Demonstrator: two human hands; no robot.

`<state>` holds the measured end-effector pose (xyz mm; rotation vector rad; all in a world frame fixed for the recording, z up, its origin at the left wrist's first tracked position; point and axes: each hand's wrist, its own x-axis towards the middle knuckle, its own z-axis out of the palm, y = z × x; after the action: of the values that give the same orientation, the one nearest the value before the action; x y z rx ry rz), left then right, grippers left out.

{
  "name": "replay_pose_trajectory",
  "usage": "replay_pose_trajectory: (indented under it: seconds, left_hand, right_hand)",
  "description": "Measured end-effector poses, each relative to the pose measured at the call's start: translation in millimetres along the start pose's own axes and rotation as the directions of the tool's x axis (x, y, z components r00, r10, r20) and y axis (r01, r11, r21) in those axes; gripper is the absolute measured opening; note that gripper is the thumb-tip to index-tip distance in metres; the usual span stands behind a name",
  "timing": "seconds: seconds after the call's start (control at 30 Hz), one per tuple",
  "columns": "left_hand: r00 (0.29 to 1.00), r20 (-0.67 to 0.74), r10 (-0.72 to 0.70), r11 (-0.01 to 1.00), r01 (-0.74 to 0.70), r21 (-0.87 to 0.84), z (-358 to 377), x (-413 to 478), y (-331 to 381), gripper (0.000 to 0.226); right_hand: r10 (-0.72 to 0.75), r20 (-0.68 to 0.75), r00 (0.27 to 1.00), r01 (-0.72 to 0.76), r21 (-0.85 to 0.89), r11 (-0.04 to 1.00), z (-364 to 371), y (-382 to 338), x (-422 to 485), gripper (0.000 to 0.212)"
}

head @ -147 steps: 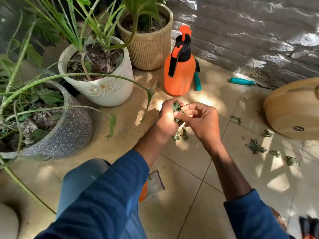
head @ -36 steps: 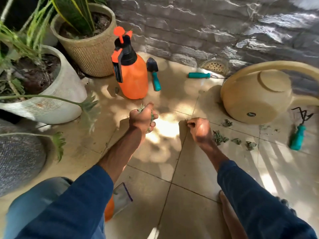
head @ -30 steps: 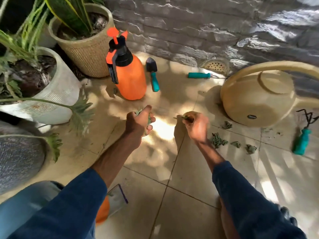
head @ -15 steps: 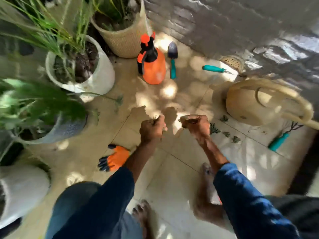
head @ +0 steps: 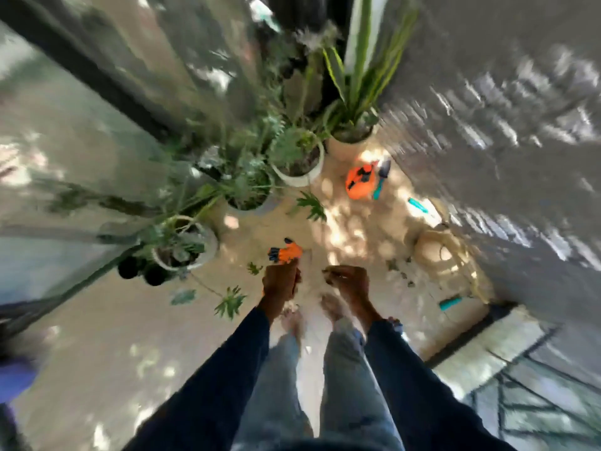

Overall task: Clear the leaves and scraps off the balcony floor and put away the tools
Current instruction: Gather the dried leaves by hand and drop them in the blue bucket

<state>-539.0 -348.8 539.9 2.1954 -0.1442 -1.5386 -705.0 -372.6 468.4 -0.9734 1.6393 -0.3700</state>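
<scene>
Person's standing with left hand [head: 280, 282] and right hand [head: 347, 282] both curled up out front, but it's too blurry to tell what's inside. Loose leaves [head: 392, 264] sit on the floor [head: 107, 323] just right of the right hand.

A home balcony kept as a small garden. The sun-dappled beige tiled floor [head: 97, 336] carries round white pots of green plants [head: 297, 177] from nine to twelve o'clock. A grey brick wall [head: 504, 125] runs at two o'clock, with an orange plastic spray bottle [head: 359, 183] and a tan plastic watering can [head: 435, 252] near its foot.
</scene>
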Motion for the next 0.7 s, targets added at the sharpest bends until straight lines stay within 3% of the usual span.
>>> replay_pose_trajectory:
  seconds: [0.13, 0.27, 0.33, 0.47, 0.7]
  left_hand:
    - [0.998, -0.056, 0.001, 0.993, -0.007, -0.114, -73.1, -49.7, -13.0, 0.041]
    - [0.985, -0.173, 0.026, 0.97, -0.067, -0.234, -134.6, -78.7, -48.4, 0.038]
    - [0.97, -0.239, -0.035, 0.928, -0.058, -0.368, -166.9, -95.2, -80.6, 0.036]
    - [0.927, -0.315, -0.201, 0.73, -0.073, -0.68, -210.6, -109.4, -159.0, 0.032]
    - [0.871, -0.286, -0.399, 0.444, -0.089, -0.892, -283.3, -123.7, -276.0, 0.03]
  right_hand:
    - [-0.069, 0.154, 0.986, 0.095, -0.169, 0.981, 28.7, -66.0, -54.1, 0.007]
    - [-0.047, 0.337, 0.94, 0.104, -0.152, 0.983, 59.3, -98.1, -77.6, 0.007]
    - [-0.013, 0.436, 0.9, 0.105, -0.187, 0.977, 85.6, -104.2, -89.2, 0.01]
    - [0.034, 0.59, 0.807, 0.184, -0.306, 0.934, 147.5, -113.2, -112.6, 0.016]
    - [0.104, 0.731, 0.675, 0.321, -0.417, 0.851, 275.2, -98.9, -200.2, 0.023]
